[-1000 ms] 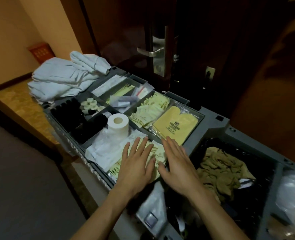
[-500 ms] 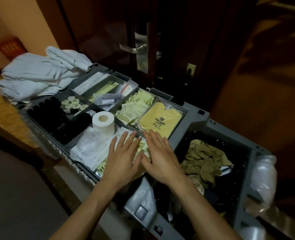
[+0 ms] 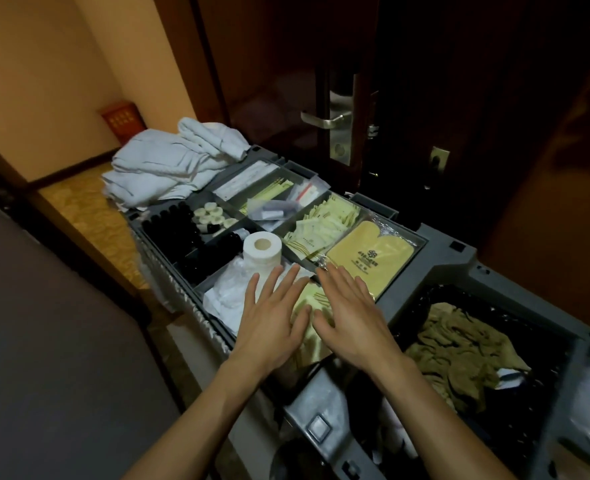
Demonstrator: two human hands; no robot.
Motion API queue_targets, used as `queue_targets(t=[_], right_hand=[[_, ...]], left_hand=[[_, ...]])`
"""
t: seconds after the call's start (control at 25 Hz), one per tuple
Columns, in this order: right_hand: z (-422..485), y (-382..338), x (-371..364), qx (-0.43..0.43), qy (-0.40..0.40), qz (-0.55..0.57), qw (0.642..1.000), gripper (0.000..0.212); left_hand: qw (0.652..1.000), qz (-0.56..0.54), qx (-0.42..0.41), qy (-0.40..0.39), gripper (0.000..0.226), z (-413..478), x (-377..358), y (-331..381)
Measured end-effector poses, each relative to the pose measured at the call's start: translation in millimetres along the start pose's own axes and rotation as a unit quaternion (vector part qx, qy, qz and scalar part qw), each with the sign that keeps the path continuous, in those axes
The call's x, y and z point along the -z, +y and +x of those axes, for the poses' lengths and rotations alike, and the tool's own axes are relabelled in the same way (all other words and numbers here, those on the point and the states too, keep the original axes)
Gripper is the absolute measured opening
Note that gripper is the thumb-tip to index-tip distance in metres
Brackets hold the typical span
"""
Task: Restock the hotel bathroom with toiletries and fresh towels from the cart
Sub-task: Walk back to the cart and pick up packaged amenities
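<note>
- Top tray of cart is split into compartments, likely to sort toiletries by kind; towels piled at far end.
- Palms down: left hand and right hand side by side over near compartment of yellow packets, beside toilet roll.
- All fingers straight, spread apart, gripping nothing; contact with packets unclear.

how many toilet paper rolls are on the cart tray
1. The toilet roll stands upright on the white packets, just beyond the left hand and beside the black bottles. Others may be hidden lower in the cart.
</note>
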State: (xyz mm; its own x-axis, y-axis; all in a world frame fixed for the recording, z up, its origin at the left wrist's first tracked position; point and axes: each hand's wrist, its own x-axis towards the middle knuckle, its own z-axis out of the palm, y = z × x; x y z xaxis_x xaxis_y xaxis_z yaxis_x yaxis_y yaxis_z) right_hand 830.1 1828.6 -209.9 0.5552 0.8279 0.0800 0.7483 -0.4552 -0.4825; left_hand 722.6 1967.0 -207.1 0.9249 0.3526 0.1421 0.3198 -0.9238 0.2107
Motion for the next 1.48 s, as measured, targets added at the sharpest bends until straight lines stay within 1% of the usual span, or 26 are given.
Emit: queue_targets(t=[0.24, 0.4, 0.6, 0.8, 0.96, 1.16, 1.32, 1.48], right_hand=[[63, -5, -15, 0.002, -0.006, -0.018, 1.0, 0.068], [134, -22, -34, 0.004, -0.021, -0.03, 0.999, 0.068], [225, -36, -47, -0.023, 0.0, -0.019, 1.0, 0.067], [286, -29, -54, -0.048, 0.004, -0.048, 0.998, 0.067], [315, -17, -58, -0.088, -0.008, -0.064, 0.994, 0.069], [328, 1, -66, -0.143, -0.015, -0.049, 0.988, 0.067], [332, 12, -73, -0.181, -0.023, -0.045, 0.982, 0.067], [328, 22, -79, -0.213, -0.027, -0.049, 0.975, 0.068]], left_hand=[[1.0, -0.01, 0.001, 0.015, 0.052, 34, -1, -53], [0.999, -0.02, -0.007, 0.028, 0.049, 77, 4, -113], [1.0, -0.025, -0.013, 0.013, 0.051, 140, 10, -193], [0.998, -0.041, -0.047, 0.003, 0.05, 197, 6, -240], [0.996, -0.05, -0.068, -0.01, 0.051, 232, -6, -258], [0.992, -0.04, -0.112, -0.034, 0.05, 280, -29, -254], [0.986, -0.017, -0.146, -0.084, 0.051, 306, -55, -246], [0.974, 0.004, -0.197, -0.109, 0.054, 331, -73, -237]])
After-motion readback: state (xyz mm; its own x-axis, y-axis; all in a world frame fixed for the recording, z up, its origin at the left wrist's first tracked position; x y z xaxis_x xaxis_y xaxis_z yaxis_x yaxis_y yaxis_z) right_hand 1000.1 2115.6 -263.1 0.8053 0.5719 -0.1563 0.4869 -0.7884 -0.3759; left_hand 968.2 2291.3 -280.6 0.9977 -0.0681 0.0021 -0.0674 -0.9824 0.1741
